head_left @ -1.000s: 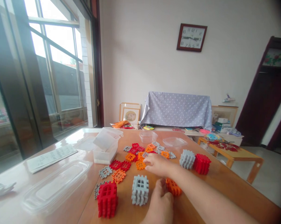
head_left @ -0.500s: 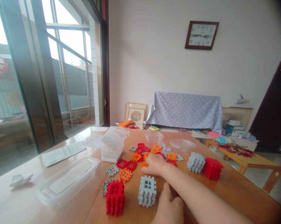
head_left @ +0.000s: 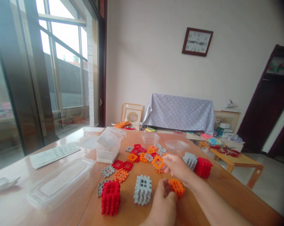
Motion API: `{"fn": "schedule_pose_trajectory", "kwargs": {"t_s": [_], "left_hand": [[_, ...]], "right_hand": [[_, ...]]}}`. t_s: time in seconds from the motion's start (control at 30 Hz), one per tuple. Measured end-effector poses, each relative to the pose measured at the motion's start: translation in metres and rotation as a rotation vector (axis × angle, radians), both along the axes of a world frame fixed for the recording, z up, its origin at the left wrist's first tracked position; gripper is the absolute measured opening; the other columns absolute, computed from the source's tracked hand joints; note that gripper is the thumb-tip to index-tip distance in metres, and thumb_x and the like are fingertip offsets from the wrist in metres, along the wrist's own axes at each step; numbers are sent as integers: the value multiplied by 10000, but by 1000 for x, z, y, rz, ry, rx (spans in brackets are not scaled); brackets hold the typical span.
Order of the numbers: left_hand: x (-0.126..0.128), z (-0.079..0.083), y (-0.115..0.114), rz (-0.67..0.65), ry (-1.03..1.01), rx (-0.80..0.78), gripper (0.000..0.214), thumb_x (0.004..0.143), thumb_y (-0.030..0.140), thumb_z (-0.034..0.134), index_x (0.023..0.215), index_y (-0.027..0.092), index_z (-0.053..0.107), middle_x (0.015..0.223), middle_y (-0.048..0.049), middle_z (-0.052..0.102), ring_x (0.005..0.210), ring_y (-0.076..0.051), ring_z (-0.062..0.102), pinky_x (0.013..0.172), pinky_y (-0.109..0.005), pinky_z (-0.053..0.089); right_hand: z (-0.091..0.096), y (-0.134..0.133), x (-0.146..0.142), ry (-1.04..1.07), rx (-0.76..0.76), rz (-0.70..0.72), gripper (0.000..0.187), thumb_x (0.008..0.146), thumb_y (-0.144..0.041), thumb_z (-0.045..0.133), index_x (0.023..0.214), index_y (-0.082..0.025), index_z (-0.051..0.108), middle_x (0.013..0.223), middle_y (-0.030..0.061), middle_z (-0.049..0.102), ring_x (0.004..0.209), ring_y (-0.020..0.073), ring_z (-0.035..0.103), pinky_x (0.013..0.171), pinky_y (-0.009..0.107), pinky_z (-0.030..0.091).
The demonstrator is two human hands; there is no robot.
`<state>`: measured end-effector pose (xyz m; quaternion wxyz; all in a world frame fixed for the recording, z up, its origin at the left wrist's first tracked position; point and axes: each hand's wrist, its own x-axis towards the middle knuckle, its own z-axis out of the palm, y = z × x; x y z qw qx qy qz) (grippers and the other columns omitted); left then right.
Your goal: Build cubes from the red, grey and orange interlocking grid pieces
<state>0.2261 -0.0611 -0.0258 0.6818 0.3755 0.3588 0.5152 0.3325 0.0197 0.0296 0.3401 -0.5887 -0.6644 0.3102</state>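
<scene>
My right hand pinches an orange interlocking plastic square by its right edge, tilted up over the loose pieces; a grey edge shows beneath it. My left hand is closed, with curled fingers and thumb against a small stack of orange squares. To its left a neat grey stack stands on the table, and a red stack is further left. Loose red squares, orange squares and grey squares lie flat beyond them.
Behind my right hand stand another grey stack and red stack. Clear plastic boxes, a long clear lid, a paper pad and crumpled paper occupy the left side. A round-cornered lid lies at the back.
My right hand has drawn back to the right from the loose pile and now holds up an orange square. The orange stack by my left hand has come into view. The camera has turned slightly right.
</scene>
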Motion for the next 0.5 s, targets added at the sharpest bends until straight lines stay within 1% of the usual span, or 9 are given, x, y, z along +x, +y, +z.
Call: {"fn": "schedule_pose_trajectory", "kwargs": {"t_s": [0.03,0.1,0.2,0.33,0.4,0.47,0.5], "left_hand": [[-1,0,0,0,1,12,408,679,193,670,1075,170,577,1189,-126,664,1242,-279,550,1042,-334,412],[-3,1,0,6,-6,38,404,714,238,678,1095,175,557,1168,-122,667,1187,-265,583,998,-316,438],[-4,1,1,13,-23,72,420,762,291,671,1131,164,516,1147,-133,660,1129,-252,605,964,-311,451],[-5,2,0,39,-1,121,341,835,371,618,1087,166,518,1066,-108,665,1019,-228,630,914,-316,459],[-6,4,-1,18,-20,142,303,854,401,596,1036,168,529,1025,-97,671,961,-218,639,875,-314,463],[-7,6,-1,-9,-52,154,300,853,416,600,1007,167,533,987,-94,677,912,-212,645,831,-308,463],[-7,6,-1,-16,-62,152,307,844,422,614,997,167,534,965,-90,678,888,-209,646,809,-303,461]], "right_hand": [[0,-8,7,135,-37,-30,303,881,-397,450,959,-171,636,761,40,711,612,144,650,451,200,363],[-1,-25,21,307,-82,-60,265,844,-404,519,929,-178,629,745,36,699,591,138,631,446,198,369],[-5,-47,34,419,-118,-76,241,807,-395,578,920,-187,620,747,30,687,590,131,619,446,194,371],[-11,-69,41,441,-140,-80,260,811,-428,594,911,-189,612,755,22,676,599,131,624,452,195,372],[-13,-77,44,414,-148,-78,284,830,-453,577,912,-184,615,753,23,676,606,136,630,467,202,382],[-14,-83,47,346,-132,-60,324,850,-469,554,971,-178,630,777,32,686,638,149,640,498,219,413],[-13,-86,49,304,-106,-47,346,853,-461,550,1032,-178,636,835,47,700,691,163,655,530,232,443]]}}
